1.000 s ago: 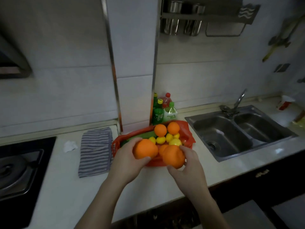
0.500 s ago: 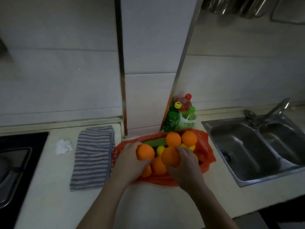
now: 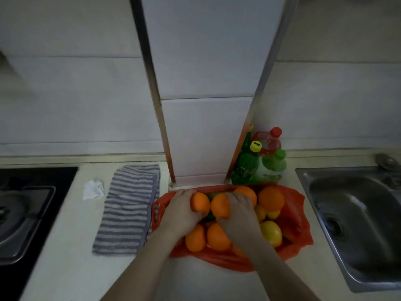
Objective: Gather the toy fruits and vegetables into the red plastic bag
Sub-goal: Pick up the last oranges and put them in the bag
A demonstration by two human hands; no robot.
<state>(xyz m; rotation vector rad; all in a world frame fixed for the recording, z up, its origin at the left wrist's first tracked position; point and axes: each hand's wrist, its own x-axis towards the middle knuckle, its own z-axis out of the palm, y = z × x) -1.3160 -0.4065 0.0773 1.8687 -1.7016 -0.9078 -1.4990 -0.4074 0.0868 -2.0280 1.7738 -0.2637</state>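
The red plastic bag [image 3: 297, 222] lies open on the counter against the tiled pillar. My left hand [image 3: 180, 213] grips a toy orange [image 3: 199, 204] over the bag's back left part. My right hand [image 3: 238, 218] grips another toy orange [image 3: 220, 206] right beside it. Under my wrists lie two more oranges [image 3: 206, 236]. Further oranges [image 3: 271, 198] and yellow lemons [image 3: 271, 232] fill the bag's right side. A green vegetable [image 3: 209, 215] shows only as a sliver between my hands.
A striped cloth [image 3: 128, 207] lies left of the bag, with a crumpled white paper [image 3: 93, 189] beyond it and a gas stove [image 3: 23, 213] at the far left. Bottles [image 3: 260, 166] stand behind the bag. A steel sink [image 3: 358, 218] lies to the right.
Both hands have carried their oranges away from me, from the bag's near edge to over its back part. The camera has tilted down and moved closer to the counter.
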